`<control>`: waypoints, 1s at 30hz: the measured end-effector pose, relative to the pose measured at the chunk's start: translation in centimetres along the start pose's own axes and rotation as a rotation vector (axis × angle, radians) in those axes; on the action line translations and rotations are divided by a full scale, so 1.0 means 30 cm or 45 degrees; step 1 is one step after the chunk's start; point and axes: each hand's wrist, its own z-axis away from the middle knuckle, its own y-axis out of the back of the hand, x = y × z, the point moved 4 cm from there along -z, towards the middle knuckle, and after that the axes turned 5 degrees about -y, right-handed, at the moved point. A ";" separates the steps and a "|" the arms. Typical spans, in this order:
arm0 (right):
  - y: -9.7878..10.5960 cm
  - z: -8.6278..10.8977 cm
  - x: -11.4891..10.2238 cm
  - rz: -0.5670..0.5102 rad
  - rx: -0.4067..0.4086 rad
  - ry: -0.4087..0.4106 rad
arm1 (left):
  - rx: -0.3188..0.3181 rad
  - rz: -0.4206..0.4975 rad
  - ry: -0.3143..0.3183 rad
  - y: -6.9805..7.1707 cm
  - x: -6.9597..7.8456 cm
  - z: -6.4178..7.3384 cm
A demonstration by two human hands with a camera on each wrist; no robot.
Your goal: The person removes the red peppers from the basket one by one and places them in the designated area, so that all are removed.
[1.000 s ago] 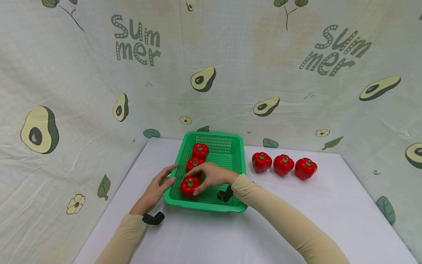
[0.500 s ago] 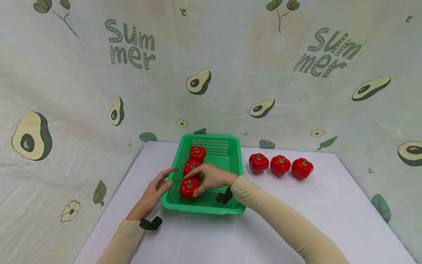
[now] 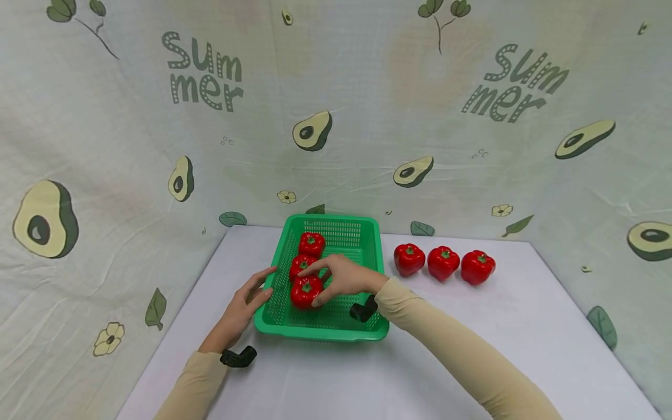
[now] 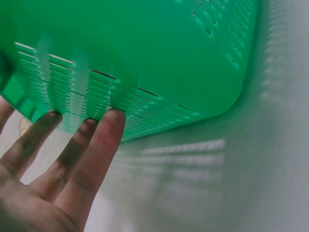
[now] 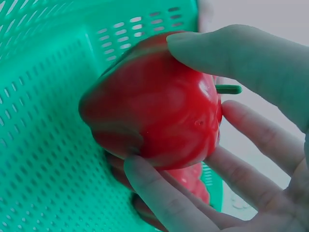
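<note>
We see the right hand [image 3: 343, 277] curled round the nearest red pepper [image 3: 305, 293], its thumb on one side and its fingers spread round the other, so it has firm hold of it; the pepper is inside the green basket [image 3: 336, 335], toward the left wall, with its green stem [image 5: 228, 89] up, and we cannot tell whether its base touches the basket floor; just beyond it in the same row we find the middle pepper [image 3: 299, 266], partly hidden by the fingers, and the far pepper [image 3: 312, 244] behind that; our left hand [image 3: 242, 304] is spread fairly wide at the basket's left side, and from the left wrist we see its nearly straight fingertips [image 4: 115, 120] resting against the slotted outer wall, gripping nothing; to the right of the basket, apart from it, we have three more red peppers [image 3: 443, 263] in a row on the white table [image 3: 315, 385]; we wear beige sleeves [image 3: 457, 344] and a black device [image 3: 238, 357] at each wrist; behind the table we face a pale cloth [image 3: 362, 76] printed with avocados, leaves, flowers and the word "summer".
</note>
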 end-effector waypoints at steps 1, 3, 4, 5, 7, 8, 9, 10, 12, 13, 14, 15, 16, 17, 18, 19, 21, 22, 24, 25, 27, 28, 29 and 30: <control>0.009 0.008 -0.003 -0.013 0.008 -0.006 | 0.004 0.001 -0.001 -0.001 -0.001 0.000; 0.028 0.023 -0.005 -0.016 0.036 -0.015 | 0.010 -0.003 -0.006 -0.001 -0.002 0.001; 0.039 0.031 -0.006 -0.017 0.051 -0.014 | 0.012 -0.005 -0.007 -0.002 -0.003 0.001; 0.050 0.040 -0.007 -0.015 0.068 -0.015 | 0.013 -0.006 -0.008 -0.002 -0.004 0.001; 0.072 0.059 -0.009 -0.006 0.108 -0.009 | 0.015 -0.007 -0.012 -0.002 -0.005 0.001; 0.084 0.068 -0.009 -0.003 0.129 -0.006 | 0.016 -0.009 -0.012 -0.002 -0.006 0.000; 0.094 0.078 -0.011 -0.007 0.146 -0.008 | 0.017 -0.008 -0.012 -0.002 -0.006 0.000; 0.105 0.088 -0.013 -0.011 0.162 -0.009 | 0.017 -0.008 -0.012 -0.002 -0.006 0.000; 0.123 0.106 -0.013 -0.025 0.193 -0.019 | 0.019 -0.009 -0.011 -0.002 -0.007 0.000; 0.131 0.115 -0.013 -0.041 0.203 -0.026 | 0.021 -0.010 -0.011 -0.002 -0.007 0.000; 0.139 0.125 -0.014 -0.058 0.211 -0.036 | 0.022 -0.012 -0.010 -0.002 -0.007 0.000; 0.146 0.135 -0.015 -0.078 0.219 -0.043 | 0.023 -0.014 -0.010 -0.002 -0.007 0.000; 0.154 0.143 -0.016 -0.095 0.228 -0.044 | 0.024 -0.014 -0.011 -0.002 -0.007 0.000; 0.160 0.151 -0.016 -0.113 0.233 -0.046 | 0.024 -0.015 -0.012 -0.003 -0.006 0.001; 0.165 0.159 -0.017 -0.130 0.237 -0.045 | 0.026 -0.016 -0.014 -0.003 -0.005 0.001; 0.171 0.167 -0.017 -0.143 0.243 -0.045 | 0.026 -0.017 -0.016 -0.004 -0.005 0.001; 0.181 0.182 -0.016 -0.159 0.259 -0.044 | 0.026 -0.016 -0.019 -0.004 -0.004 0.001; 0.185 0.189 -0.013 -0.168 0.266 -0.047 | 0.026 -0.015 -0.020 -0.005 -0.004 0.002; 0.191 0.203 -0.008 -0.193 0.278 -0.058 | 0.026 -0.016 -0.020 -0.005 -0.004 0.002; 0.195 0.211 -0.004 -0.202 0.285 -0.066 | 0.024 -0.013 -0.018 -0.006 -0.004 0.002; 0.200 0.224 0.003 -0.225 0.294 -0.075 | 0.026 -0.013 -0.018 -0.006 -0.004 0.003; 0.202 0.232 0.007 -0.242 0.296 -0.077 | 0.027 -0.012 -0.018 -0.007 -0.004 0.003; 0.206 0.239 0.010 -0.255 0.300 -0.080 | 0.029 -0.013 -0.019 -0.007 -0.004 0.003; 0.210 0.247 0.014 -0.268 0.309 -0.087 | 0.031 -0.015 -0.019 -0.007 -0.004 0.004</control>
